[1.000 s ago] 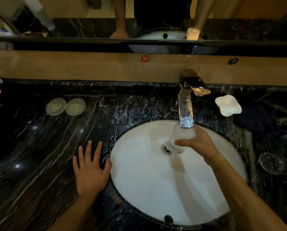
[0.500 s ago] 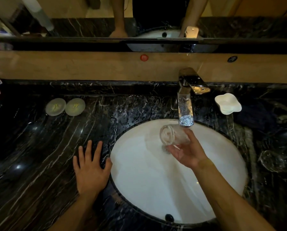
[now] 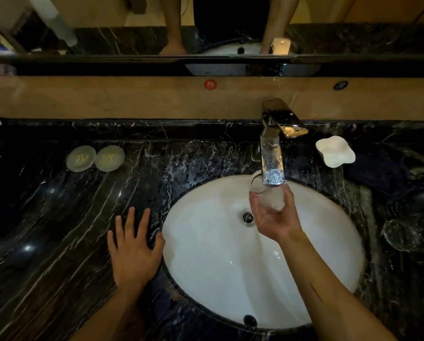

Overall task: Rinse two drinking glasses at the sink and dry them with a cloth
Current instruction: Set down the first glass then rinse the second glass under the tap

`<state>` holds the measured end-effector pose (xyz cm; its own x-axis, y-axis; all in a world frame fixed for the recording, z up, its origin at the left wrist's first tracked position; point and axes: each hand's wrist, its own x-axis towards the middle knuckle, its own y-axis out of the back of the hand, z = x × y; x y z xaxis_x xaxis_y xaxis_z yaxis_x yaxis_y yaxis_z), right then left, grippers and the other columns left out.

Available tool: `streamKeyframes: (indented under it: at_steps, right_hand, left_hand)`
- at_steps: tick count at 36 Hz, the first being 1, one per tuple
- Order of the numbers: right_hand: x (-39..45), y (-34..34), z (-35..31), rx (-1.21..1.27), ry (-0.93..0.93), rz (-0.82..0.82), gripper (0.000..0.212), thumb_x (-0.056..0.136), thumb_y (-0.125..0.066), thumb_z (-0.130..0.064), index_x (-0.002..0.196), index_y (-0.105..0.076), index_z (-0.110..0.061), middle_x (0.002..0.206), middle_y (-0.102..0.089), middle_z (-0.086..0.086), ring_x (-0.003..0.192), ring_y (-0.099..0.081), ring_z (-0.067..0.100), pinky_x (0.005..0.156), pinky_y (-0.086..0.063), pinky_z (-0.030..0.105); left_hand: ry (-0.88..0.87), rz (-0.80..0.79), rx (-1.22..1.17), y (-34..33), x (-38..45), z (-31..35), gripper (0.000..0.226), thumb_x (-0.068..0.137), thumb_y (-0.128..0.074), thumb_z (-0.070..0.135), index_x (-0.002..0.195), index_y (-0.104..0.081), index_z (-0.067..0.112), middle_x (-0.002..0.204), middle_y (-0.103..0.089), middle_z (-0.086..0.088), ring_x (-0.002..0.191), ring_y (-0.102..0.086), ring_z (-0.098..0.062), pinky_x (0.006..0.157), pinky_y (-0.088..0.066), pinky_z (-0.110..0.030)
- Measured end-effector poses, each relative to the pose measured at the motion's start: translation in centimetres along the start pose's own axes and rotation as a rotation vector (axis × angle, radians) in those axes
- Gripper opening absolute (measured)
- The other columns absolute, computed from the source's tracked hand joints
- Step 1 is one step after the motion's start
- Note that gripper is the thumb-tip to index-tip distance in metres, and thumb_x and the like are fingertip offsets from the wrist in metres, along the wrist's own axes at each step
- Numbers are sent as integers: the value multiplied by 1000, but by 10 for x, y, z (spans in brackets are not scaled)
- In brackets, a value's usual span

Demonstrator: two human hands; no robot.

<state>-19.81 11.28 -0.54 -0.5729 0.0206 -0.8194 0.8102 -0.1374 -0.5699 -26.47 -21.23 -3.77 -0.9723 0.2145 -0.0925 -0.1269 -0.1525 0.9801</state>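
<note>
Right hand: fingers curled round glass, held tilted under tap
Left hand: fingers spread flat on counter; beside sink

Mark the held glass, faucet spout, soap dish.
glass (image 3: 271,198), head view, on its side wall above the palm
faucet spout (image 3: 271,158), head view, mid spout
soap dish (image 3: 335,151), head view, on its white rim

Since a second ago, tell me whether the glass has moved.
Yes. The glass in the right hand has tipped from upright to lying sideways, mouth leftward, still below the faucet spout.
</note>
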Motion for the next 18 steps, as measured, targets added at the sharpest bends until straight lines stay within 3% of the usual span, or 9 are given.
streamKeyframes:
  at_steps: [5, 9, 13, 18]
  right_hand:
    - [3, 10, -4, 115, -61, -5, 75, 69, -81, -52, 120, -62, 0, 104, -73, 17, 87, -72, 24, 64, -63, 32]
    - [3, 18, -3, 158, -59, -50, 75, 67, -79, -54, 117, -65, 0, 111, -73, 11, 89, -72, 19, 58, -62, 31]
    - [2, 26, -2, 102, -73, -116, 77, 58, -79, -54, 112, -70, 0, 118, -70, 7, 79, -75, 21, 63, -62, 26]
    - [7, 40, -1, 19, -137, -192, 120, 34, -101, -42, 141, -53, -18, 106, -71, 7, 77, -74, 22, 59, -63, 34]
  left_hand:
    - [1, 3, 4, 0, 0, 0, 72, 89, -31, 60, 154, -30, 32, 164, -22, -5, 152, -12, -32, 121, -11, -56]
    - [1, 6, 1, 0, 0, 0, 72, 89, -31, 60, 154, -30, 32, 164, -22, -5, 152, -11, -32, 121, -10, -56]
    - [5, 0, -3, 1, 0, 1, 72, 88, -30, 61, 154, -29, 33, 165, -21, -4, 153, -10, -31, 122, -9, -55]
    - [6, 1, -7, 2, 0, 2, 72, 88, -29, 61, 154, -30, 32, 164, -21, -5, 152, -10, -31, 122, -9, -55]
